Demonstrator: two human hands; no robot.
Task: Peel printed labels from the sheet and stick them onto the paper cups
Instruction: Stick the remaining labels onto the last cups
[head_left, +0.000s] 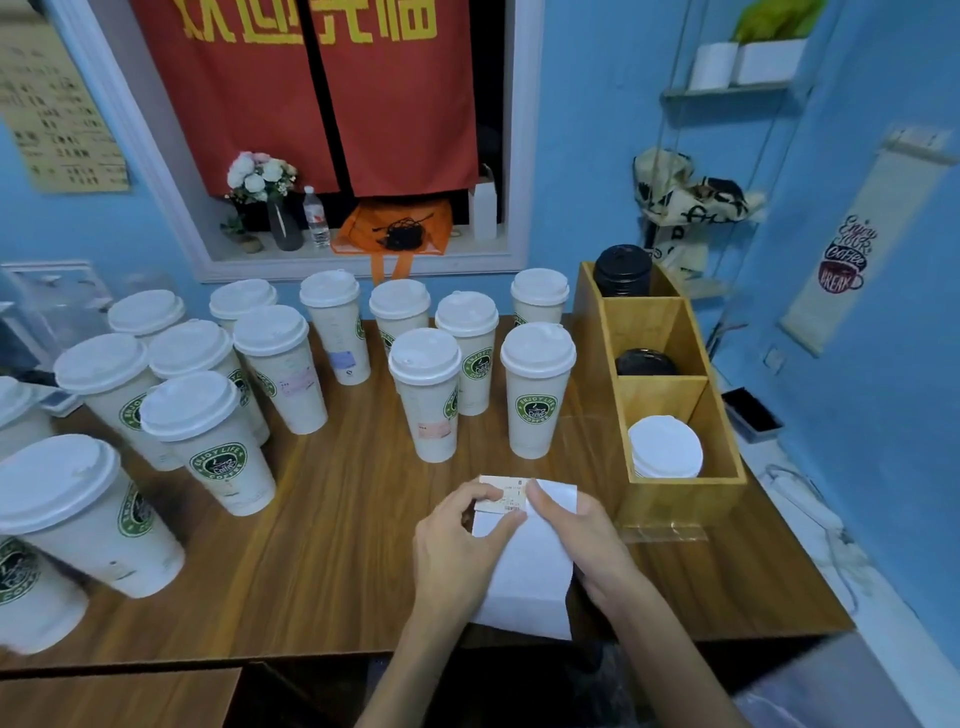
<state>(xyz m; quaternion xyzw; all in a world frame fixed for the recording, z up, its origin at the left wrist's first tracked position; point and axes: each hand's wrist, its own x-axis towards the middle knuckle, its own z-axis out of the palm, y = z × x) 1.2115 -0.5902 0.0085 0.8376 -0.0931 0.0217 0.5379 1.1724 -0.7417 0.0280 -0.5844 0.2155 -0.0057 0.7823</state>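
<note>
Both grips are closed on paper: our left hand (457, 540) pinches the printed label (501, 496) at the top of the sheet between thumb and fingertips, and our right hand (576, 535) pinches the white sheet (524, 577) beside it, thumb on top. The sheet hangs down from our hands over the near edge of the counter (337, 545), and the label sits at its far end, seemingly partly lifted, though we cannot tell how much of it is free.

We judge the peel itself to be the risky part. If we pull the label back too sharply it may curl, fold onto its own adhesive, or tear along the print. If our right thumb slips, the backing would lift along with it and nothing would separate.

Then comes placement. The paper cups (537, 395) stand lidded and close together, well apart from our hands; some near the middle already carry a small label, others show only the green logo. Reaching in among them, we could knock a tall cup over, or double-label one. The wooden organiser (675, 332) stands just beside our right hand.
</note>
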